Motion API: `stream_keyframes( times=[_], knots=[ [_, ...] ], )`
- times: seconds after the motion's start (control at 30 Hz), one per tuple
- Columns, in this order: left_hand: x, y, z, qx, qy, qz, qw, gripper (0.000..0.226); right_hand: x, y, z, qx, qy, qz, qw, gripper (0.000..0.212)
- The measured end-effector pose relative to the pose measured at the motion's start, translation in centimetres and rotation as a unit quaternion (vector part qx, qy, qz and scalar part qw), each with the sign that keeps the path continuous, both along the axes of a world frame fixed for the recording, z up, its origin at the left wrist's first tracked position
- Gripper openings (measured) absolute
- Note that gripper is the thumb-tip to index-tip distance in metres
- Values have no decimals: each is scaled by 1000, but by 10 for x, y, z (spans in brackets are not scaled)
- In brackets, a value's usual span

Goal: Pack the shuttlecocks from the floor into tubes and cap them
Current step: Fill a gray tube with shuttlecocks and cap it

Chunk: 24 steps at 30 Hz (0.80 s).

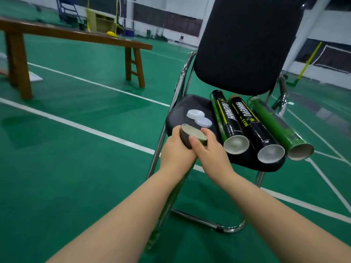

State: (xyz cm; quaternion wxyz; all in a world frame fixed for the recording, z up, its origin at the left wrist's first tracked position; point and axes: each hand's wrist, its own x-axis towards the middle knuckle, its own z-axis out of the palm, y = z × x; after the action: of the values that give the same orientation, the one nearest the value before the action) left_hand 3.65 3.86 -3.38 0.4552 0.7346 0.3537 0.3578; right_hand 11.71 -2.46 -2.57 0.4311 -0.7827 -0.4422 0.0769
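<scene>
A dark green shuttlecock tube [192, 134] stands nearly upright in front of the chair, its lower end near the floor between my forearms. My left hand [175, 149] is wrapped around the tube just below its top. My right hand [209, 149] grips the top rim from the right, fingers over the whitish end. Three more tubes lie side by side on the black chair seat [182, 107]: a black-green tube [226, 120], a black tube [250, 128] and a green tube [275, 128]. Two white caps [199, 117] lie loose on the seat, left of them. No shuttlecocks show.
The folding chair's chrome frame [209, 223] rests on the green court floor [76, 168] with white lines. A wooden bench [76, 35] stands at the back left. Yellow net posts and racks line the far wall.
</scene>
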Motion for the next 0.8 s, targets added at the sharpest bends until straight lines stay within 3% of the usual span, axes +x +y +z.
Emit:
stream_keyframes(
  times=[0.1,0.2,0.3,0.47,0.6,0.8],
  knots=[
    [10,16,-4,-12,-14,9,1000,50,11,20,0,21,7,14,1000,69],
    [16,30,-9,-23,-39,24,999,64,25,45,2,91,47,-9,995,32],
    [19,38,-14,-23,-64,28,997,70,46,76,9,150,74,-51,985,22],
    [24,49,-26,-26,-76,39,996,72,88,117,1,-18,-99,-91,991,36],
    [26,55,-35,-28,-65,42,997,74,95,129,-10,-165,-244,-94,951,42],
    [27,58,-44,-28,-50,42,997,77,89,123,-19,-141,-303,-129,934,47]
  ],
)
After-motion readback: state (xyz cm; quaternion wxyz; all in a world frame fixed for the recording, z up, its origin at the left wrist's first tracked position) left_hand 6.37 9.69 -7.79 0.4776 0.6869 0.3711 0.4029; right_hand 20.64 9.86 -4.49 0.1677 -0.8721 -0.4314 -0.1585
